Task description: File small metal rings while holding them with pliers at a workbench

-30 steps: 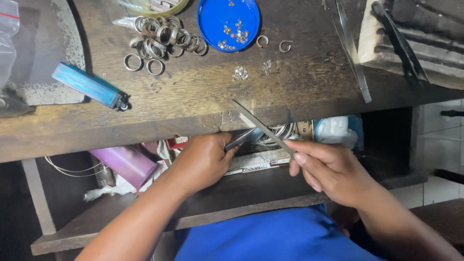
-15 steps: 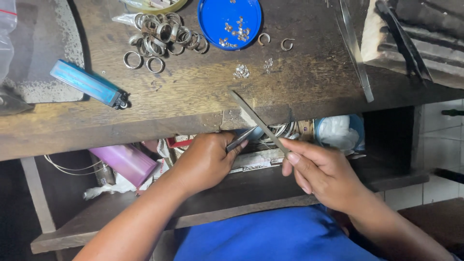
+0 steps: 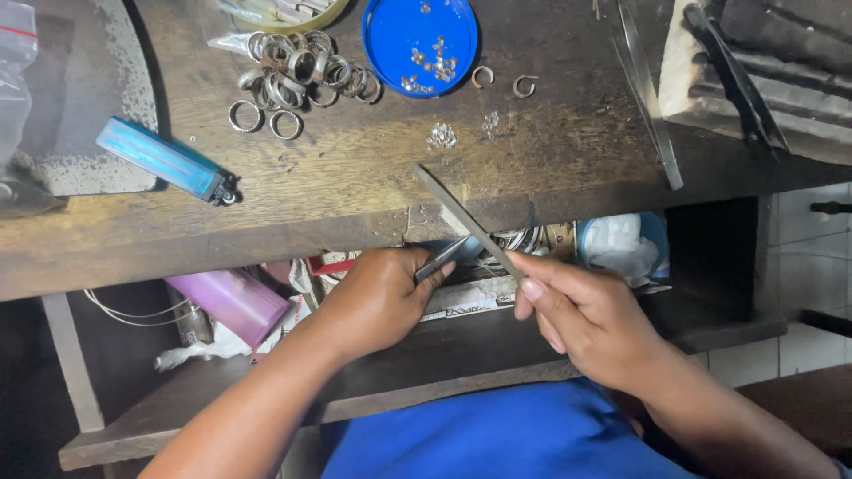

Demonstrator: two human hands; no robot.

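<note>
My left hand (image 3: 377, 297) is shut on a pair of metal tweezers (image 3: 441, 258) whose tips point up and right, just below the front edge of the wooden workbench (image 3: 337, 191). My right hand (image 3: 586, 315) grips a long thin metal file (image 3: 466, 222), which slants up and left across the bench edge and crosses the tweezers' tips. Whatever the tweezers pinch is too small to make out.
On the bench lie a heap of silver rings (image 3: 297, 71), a blue dish (image 3: 419, 35) with small metal pieces, two open rings (image 3: 501, 82), tiny settings (image 3: 441, 135) and a blue lighter (image 3: 167, 160). A shelf below holds a pink container (image 3: 232, 302) and clutter.
The file has slid up and left across the bench edge between the earlier frames and now. My left hand has stayed in place with the tweezers.
</note>
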